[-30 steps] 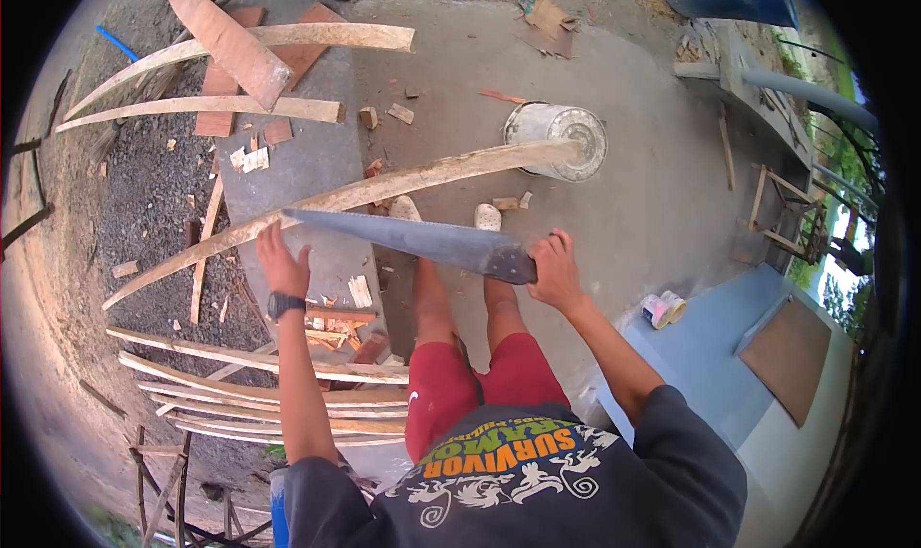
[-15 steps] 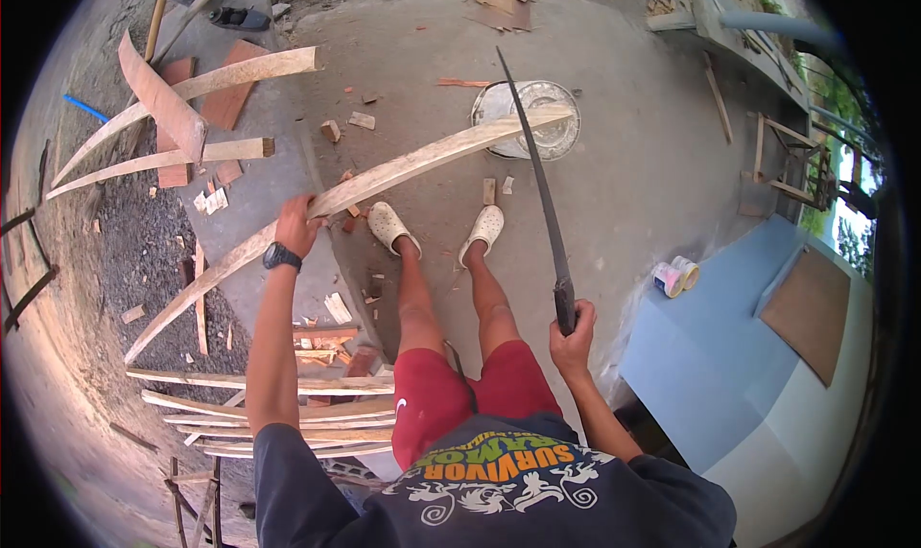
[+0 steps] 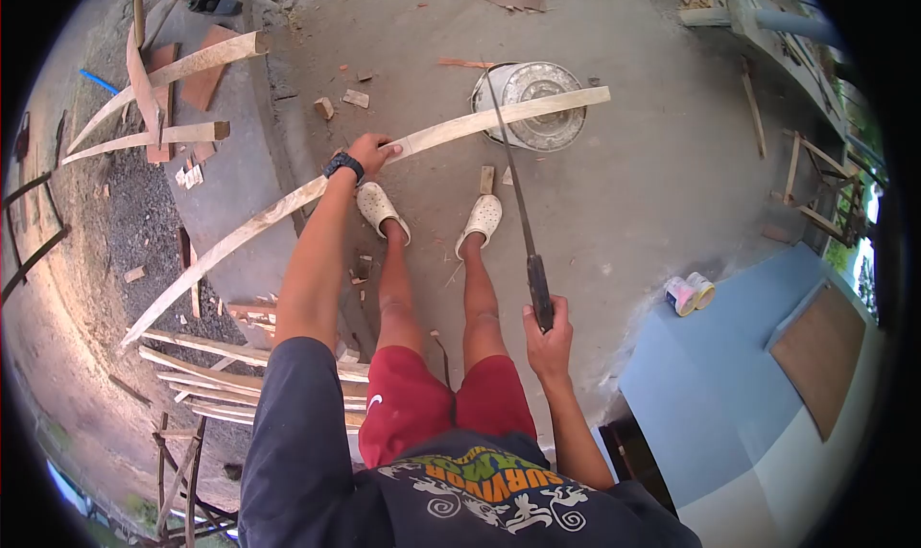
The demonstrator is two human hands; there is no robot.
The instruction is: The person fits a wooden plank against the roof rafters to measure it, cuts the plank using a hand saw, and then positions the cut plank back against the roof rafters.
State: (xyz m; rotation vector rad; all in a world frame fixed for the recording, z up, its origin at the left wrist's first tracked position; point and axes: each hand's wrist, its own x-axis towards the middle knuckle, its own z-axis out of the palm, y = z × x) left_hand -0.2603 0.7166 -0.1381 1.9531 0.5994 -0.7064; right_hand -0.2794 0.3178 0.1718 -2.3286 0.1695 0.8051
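Note:
My left hand (image 3: pixel 370 155), with a dark watch at the wrist, grips a long pale wooden strip (image 3: pixel 259 224) near its middle. The strip runs from the lower left up to the right, where it lies across an upturned white bucket (image 3: pixel 556 124). In my right hand (image 3: pixel 548 329) is the dark handle of a handsaw (image 3: pixel 521 215). Seen nearly edge-on, the blade points away from me, and its far part overlaps the strip over the bucket. Whether the blade touches the wood I cannot tell.
Several curved strips (image 3: pixel 216 382) lie at the lower left. More wood pieces (image 3: pixel 206 61) rest on the concrete ledge (image 3: pixel 223 179) at the upper left. Wood scraps (image 3: pixel 355 98) dot the floor. Two small cups (image 3: pixel 681 296) stand by a blue board (image 3: pixel 710 356) on the right.
My left hand has moved up and right along with the strip, whose end now reaches past the bucket. The saw has swung from sideways to pointing forward, in my right hand throughout.

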